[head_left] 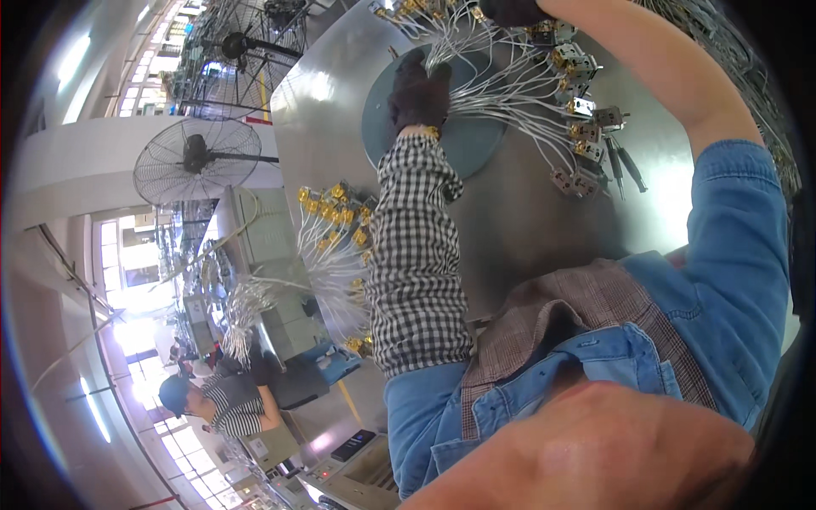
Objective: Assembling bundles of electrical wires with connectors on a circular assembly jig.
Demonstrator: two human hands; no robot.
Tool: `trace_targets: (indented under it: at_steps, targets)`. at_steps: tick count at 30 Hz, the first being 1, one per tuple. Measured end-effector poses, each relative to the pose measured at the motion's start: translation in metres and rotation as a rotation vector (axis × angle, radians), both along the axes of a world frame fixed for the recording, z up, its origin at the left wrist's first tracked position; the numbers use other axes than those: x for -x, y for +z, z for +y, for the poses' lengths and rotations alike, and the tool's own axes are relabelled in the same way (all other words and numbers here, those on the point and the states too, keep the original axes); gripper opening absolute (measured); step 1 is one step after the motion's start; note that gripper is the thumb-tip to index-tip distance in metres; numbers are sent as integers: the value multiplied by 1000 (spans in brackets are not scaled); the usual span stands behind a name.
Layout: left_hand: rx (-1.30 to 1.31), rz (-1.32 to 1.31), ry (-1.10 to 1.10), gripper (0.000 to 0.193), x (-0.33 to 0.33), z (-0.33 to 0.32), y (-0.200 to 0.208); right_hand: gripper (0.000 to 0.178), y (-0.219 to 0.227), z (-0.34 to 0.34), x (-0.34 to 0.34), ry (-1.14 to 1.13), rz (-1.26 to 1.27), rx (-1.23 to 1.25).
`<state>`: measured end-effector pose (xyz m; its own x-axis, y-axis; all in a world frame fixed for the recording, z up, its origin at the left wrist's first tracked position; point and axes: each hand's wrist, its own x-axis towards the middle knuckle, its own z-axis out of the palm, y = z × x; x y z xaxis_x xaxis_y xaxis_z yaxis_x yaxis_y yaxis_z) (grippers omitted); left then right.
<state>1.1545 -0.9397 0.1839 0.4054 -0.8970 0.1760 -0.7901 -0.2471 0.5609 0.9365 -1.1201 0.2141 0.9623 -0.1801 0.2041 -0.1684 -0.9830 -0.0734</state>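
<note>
My left hand (419, 92), in a dark glove with a checked sleeve behind it, is closed around the gathered end of a bundle of white wires (489, 104). It is over a round grey-blue disc (480, 157) on the metal table. From the hand the wires fan out rightward to several small metal-cased parts (584, 132) with brass-coloured pieces. At the top edge, my right hand (512, 10), also dark-gloved, is close to the far parts of that fan. The frame cuts it off, and its fingers are not clear enough to read.
Two screwdriver-like tools (627, 166) lie right of the parts on the metal table (327, 127). Another white wire bundle with yellow-gold ends (336, 208) rests along the table's left side. Large fans (197, 155) stand at left. A seated person (234, 399) works farther off.
</note>
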Motion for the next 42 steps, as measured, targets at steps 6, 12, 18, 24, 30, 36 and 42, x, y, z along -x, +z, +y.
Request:
trace_targets:
  at_steps: [6, 12, 18, 24, 30, 36, 42]
  targets:
    - [-472, -219, 68, 69, -1, -47, -16, 35, -34, 4, -1, -269, 291, 171]
    - [-472, -167, 91, 58, -19, -58, -27, 34, 3, -14, -12, -414, 639, -104]
    - [-511, -193, 100, 58, -6, -62, -16, 38, -28, -54, 34, 77, -35, -369]
    - [-376, -202, 101, 63, -27, -49, -32, 40, 7, -27, 0, -762, 743, -503]
    - [-168, -444, -194, 73, 1, -76, -25, 44, -4, -31, 60, -294, 363, -556]
    - [-322, -787, -458, 55, 37, -97, -19, 41, 15, -9, 51, -857, 486, -895]
    - [-419, -859, -421, 47, 55, -118, -26, 48, -23, -26, 72, -797, 391, -974]
